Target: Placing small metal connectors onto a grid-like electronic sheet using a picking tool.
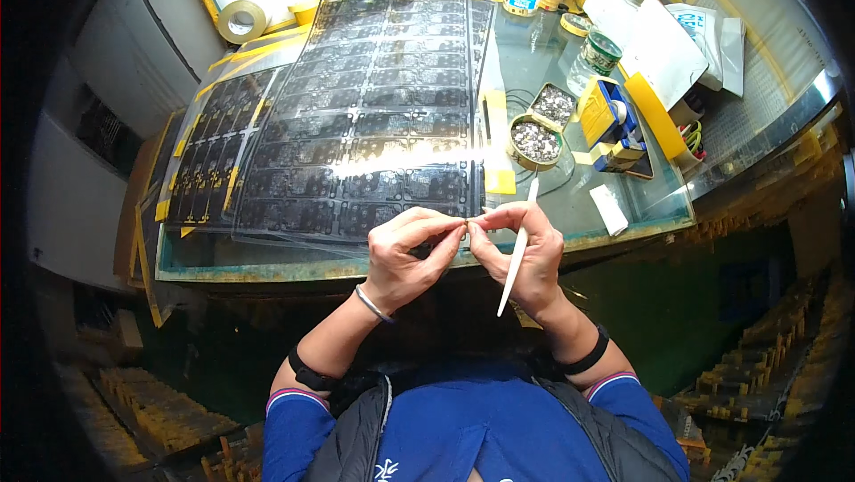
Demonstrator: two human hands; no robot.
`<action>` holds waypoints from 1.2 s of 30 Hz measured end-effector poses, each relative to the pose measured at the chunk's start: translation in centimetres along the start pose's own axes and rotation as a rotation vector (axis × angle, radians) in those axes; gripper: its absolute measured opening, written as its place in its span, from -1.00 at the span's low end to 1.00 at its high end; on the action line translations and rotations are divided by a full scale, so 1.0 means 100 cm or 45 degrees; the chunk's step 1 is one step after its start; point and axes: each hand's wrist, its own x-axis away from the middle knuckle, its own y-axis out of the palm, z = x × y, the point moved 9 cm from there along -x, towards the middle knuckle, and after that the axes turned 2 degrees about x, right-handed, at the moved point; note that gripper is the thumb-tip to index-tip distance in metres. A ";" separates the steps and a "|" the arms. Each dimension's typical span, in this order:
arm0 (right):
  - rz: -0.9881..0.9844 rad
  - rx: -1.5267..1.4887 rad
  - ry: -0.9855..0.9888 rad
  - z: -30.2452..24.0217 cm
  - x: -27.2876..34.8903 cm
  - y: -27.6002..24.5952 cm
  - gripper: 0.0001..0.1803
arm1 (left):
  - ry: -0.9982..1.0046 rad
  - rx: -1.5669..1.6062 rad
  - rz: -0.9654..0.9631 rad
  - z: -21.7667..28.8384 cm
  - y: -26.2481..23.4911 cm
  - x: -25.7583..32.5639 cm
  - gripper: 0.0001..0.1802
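Head view. Glass-topped bench (570,206) with a greenish edge, lit brightly from the far side, set against a dark floor with stacked yellowish parts at lower left and lower right. On the glass lies a large dark sheet (383,99) printed with rows of repeated circuit panels under a clear film; a smaller sheet (214,153) with yellow tape tabs lies just to its left, partly under it. A tape roll (241,21) sits at the far left corner. To the right of the large sheet stand two open tins (535,141) filled with small silvery parts, touching each other, with a blue and yellow box (614,121) just beside them and a clear jar (598,53) beyond. A white slip (609,210) lies near the front edge; white bags (712,37) lie at the far right.

At the near edge of the large sheet the two hands meet. The left hand (405,259), with a metal bangle on its wrist, has thumb and forefinger pinched together on a tiny piece (468,226), too small to identify. The right hand (525,255) pinches the same piece from the other side, fingertips touching those of the left. The right hand also carries a white stick (518,251), tucked along the fingers, its upper tip toward the tins and its pointed lower end toward the person. Both forearms enter from below, with black bands and blue sleeves.
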 end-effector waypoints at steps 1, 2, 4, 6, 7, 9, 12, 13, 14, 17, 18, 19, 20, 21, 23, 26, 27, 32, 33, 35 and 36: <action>-0.001 -0.001 -0.002 0.000 0.000 0.000 -0.75 | 0.001 -0.001 0.002 0.000 -0.001 0.000 -0.86; -0.003 0.013 -0.022 0.000 0.001 0.000 -0.76 | -0.019 -0.016 -0.007 -0.001 0.000 0.000 -0.87; -0.005 0.027 -0.044 -0.001 0.002 0.000 -0.76 | -0.037 -0.029 -0.016 -0.003 0.000 0.000 -0.87; -0.002 0.059 -0.027 -0.001 0.003 0.000 -0.78 | -0.028 -0.035 -0.035 -0.004 0.001 0.000 -0.88; -0.003 0.058 -0.027 -0.001 0.002 0.000 -0.78 | -0.028 -0.036 -0.034 -0.004 0.001 0.000 -0.88; -0.003 0.119 -0.133 -0.009 0.002 0.000 -0.79 | -0.052 -0.018 -0.075 -0.007 0.003 0.001 -0.87; -0.001 0.169 -0.211 -0.012 0.002 0.001 -0.79 | -0.121 0.051 -0.106 -0.012 0.004 0.001 -0.87; -0.003 0.170 -0.210 -0.012 0.002 0.001 -0.79 | -0.123 0.052 -0.106 -0.013 0.004 0.001 -0.87; -0.004 0.199 -0.252 -0.014 0.002 0.002 -0.78 | -0.168 0.070 -0.128 -0.016 0.005 0.002 -0.87; -0.012 0.220 -0.321 -0.020 0.002 0.002 -0.78 | -0.229 0.113 -0.164 -0.021 0.006 0.003 -0.87; -0.019 0.212 -0.348 -0.022 0.002 0.002 -0.78 | -0.245 0.137 -0.178 -0.023 0.007 0.004 -0.88; -0.020 0.212 -0.347 -0.021 0.002 0.002 -0.78 | -0.247 0.137 -0.177 -0.024 0.007 0.004 -0.88; -0.022 0.212 -0.363 -0.022 0.002 0.002 -0.78 | -0.265 0.166 -0.183 -0.026 0.008 0.004 -0.88; -0.023 0.213 -0.379 -0.023 0.003 0.002 -0.78 | -0.283 0.194 -0.188 -0.027 0.008 0.005 -0.88; -0.021 0.214 -0.378 -0.021 0.003 0.003 -0.78 | -0.289 0.195 -0.194 -0.028 0.008 0.005 -0.88; -0.020 0.213 -0.380 -0.022 0.004 0.003 -0.77 | -0.297 0.214 -0.164 -0.031 0.009 0.005 -0.89; -0.022 0.212 -0.383 -0.022 0.004 0.004 -0.76 | -0.300 0.233 -0.128 -0.032 0.007 0.005 -0.88; 0.016 0.211 -0.405 -0.022 0.005 0.005 -0.73 | -0.318 0.262 -0.146 -0.032 0.007 0.005 -0.88; 0.027 0.210 -0.402 -0.022 0.005 0.004 -0.71 | -0.325 0.263 -0.157 -0.033 0.008 0.005 -0.88; 0.028 0.207 -0.407 -0.023 0.004 0.004 -0.70 | -0.323 0.259 -0.162 -0.031 0.008 0.004 -0.88; 0.029 0.204 -0.411 -0.024 0.004 0.004 -0.68 | -0.320 0.255 -0.166 -0.030 0.008 0.004 -0.88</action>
